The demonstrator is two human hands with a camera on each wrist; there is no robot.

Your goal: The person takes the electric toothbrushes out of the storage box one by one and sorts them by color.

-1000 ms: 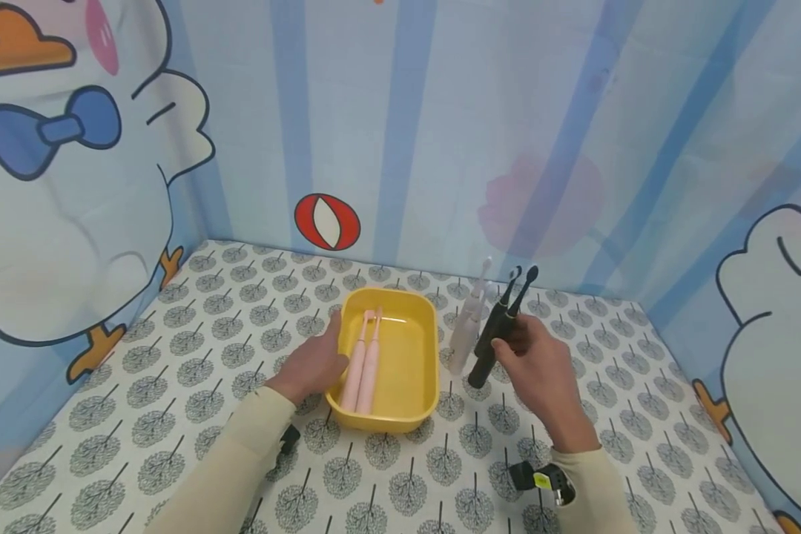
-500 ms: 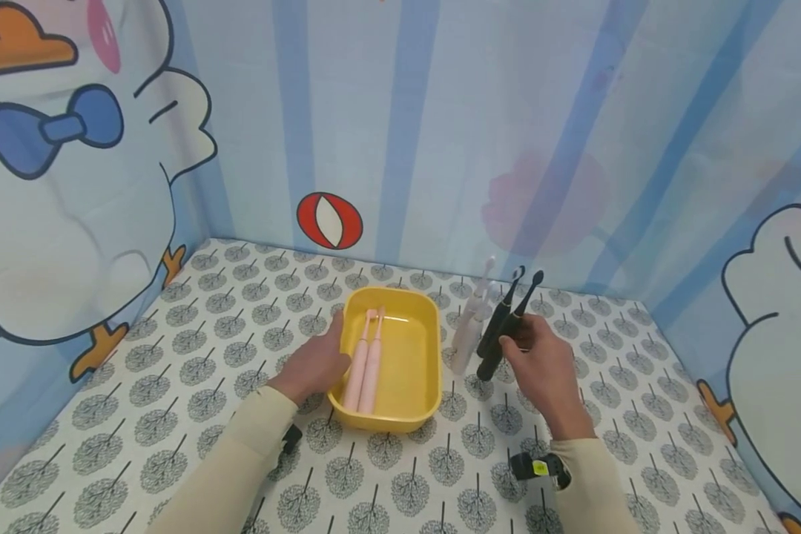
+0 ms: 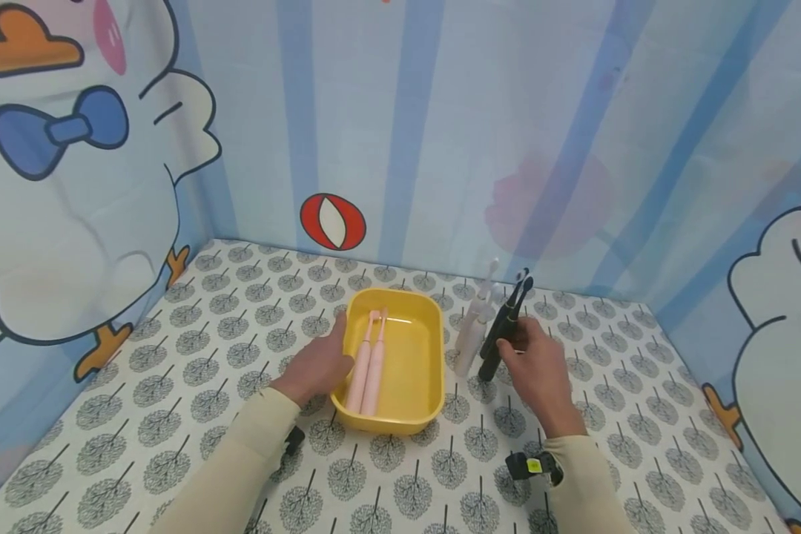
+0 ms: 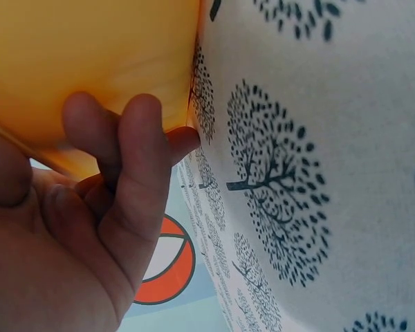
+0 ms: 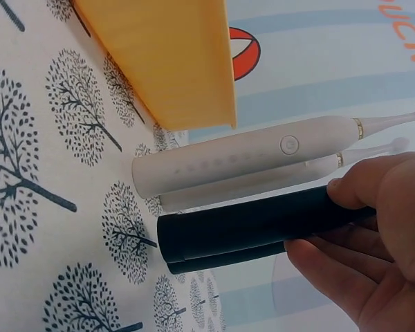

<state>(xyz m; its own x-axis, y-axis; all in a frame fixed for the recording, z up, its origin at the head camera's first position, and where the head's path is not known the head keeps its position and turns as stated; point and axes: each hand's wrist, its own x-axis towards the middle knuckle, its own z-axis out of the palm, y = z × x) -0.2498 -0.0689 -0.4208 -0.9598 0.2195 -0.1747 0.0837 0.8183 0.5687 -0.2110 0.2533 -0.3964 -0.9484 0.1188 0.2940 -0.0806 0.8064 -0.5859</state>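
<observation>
My left hand (image 3: 317, 365) grips the left rim of a yellow plastic tub (image 3: 410, 371), its fingers against the outer wall (image 4: 124, 48) in the left wrist view. Two pink electric toothbrushes (image 3: 372, 367) lie side by side in the tub's left half. My right hand (image 3: 539, 371) pinches a black electric toothbrush (image 3: 497, 352) by its handle, brush head up and tilted slightly right. Close behind it stands a second black toothbrush (image 3: 493, 334), partly hidden. Just left, two white electric toothbrushes (image 5: 242, 153) stand upright. Whether the held brush's base touches the cloth, I cannot tell.
A white tablecloth with a tree print (image 3: 240, 348) covers the table. Behind and beside it hang cartoon-printed curtains (image 3: 374, 133) that meet the table's back edge. Wrist cameras (image 3: 530, 466) sit on both forearms.
The black toothbrush in my right hand has shifted and straightened, its head now nearer the other black one's head. My left hand keeps its grip on the tub.
</observation>
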